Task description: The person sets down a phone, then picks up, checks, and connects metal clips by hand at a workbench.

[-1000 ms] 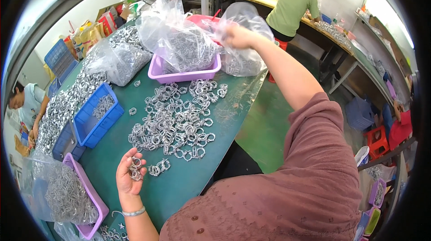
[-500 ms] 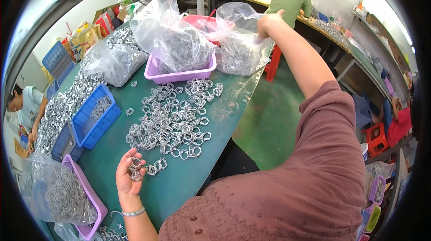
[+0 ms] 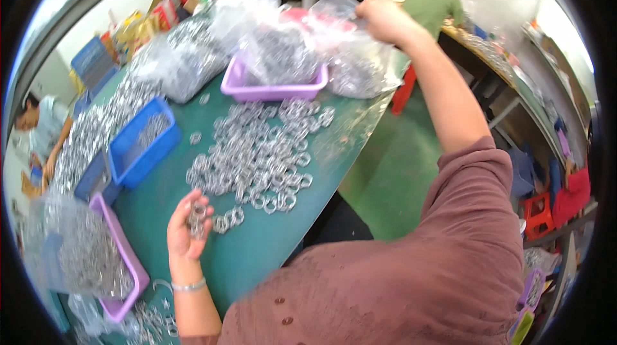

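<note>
My left hand (image 3: 182, 237) is raised over the near part of the green table, palm up, its fingers curled around a few silvery metal rings (image 3: 198, 218). Just beyond it spreads a loose heap of similar ring-shaped metal parts (image 3: 250, 159). My right arm stretches far forward. The right hand (image 3: 385, 20) is closed at the upper edge of a clear plastic bag (image 3: 360, 65) filled with metal parts; its fingertips are partly hidden. Left of that bag, another filled clear bag (image 3: 279, 56) rests in a purple tray (image 3: 273, 92).
A blue bin (image 3: 143, 159) holds small parts, beside a long bank of metal pieces (image 3: 103, 133). A second purple tray (image 3: 119, 245) with a filled bag is at near left. One person (image 3: 48, 126) sits at left; another in green (image 3: 427, 1) works behind.
The view has shifted slightly. My right hand has risen a little at the bag, whose upper part has sunk. My left hand still holds the rings.
</note>
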A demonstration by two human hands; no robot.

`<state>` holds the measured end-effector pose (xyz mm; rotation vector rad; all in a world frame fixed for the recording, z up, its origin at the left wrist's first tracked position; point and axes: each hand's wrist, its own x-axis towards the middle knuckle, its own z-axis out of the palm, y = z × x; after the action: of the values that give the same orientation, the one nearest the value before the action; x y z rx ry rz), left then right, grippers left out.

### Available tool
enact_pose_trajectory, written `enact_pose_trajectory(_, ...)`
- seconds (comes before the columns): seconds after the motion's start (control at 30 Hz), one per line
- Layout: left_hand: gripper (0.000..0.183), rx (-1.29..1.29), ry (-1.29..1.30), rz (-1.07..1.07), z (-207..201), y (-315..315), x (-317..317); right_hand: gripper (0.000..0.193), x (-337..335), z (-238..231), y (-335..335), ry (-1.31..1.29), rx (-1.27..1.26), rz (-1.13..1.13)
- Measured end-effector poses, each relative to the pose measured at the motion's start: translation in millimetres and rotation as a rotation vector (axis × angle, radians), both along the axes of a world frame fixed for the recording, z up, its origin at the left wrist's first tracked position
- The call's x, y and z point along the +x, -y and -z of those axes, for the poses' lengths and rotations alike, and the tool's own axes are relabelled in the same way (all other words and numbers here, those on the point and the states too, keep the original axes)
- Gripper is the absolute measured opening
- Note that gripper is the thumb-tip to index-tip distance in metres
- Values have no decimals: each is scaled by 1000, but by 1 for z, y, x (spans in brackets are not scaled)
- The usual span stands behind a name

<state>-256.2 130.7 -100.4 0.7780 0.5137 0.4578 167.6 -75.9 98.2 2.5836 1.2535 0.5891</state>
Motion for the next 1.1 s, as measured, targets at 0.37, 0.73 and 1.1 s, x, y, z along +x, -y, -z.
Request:
enact_pose_trajectory(0.37,42,-360,374,96,5,2,-6,21,-167,113,-86,-489,219,-1031)
enact_pose_trajectory(0.73,45,-377,446,9,12,22,-32,31,-259,170,-132,-991,346,-1261)
enact_pose_trajectory(1.1,47,-308,514,11,19,25,-36,37,-293,192,-135,-1043,495,-1296)
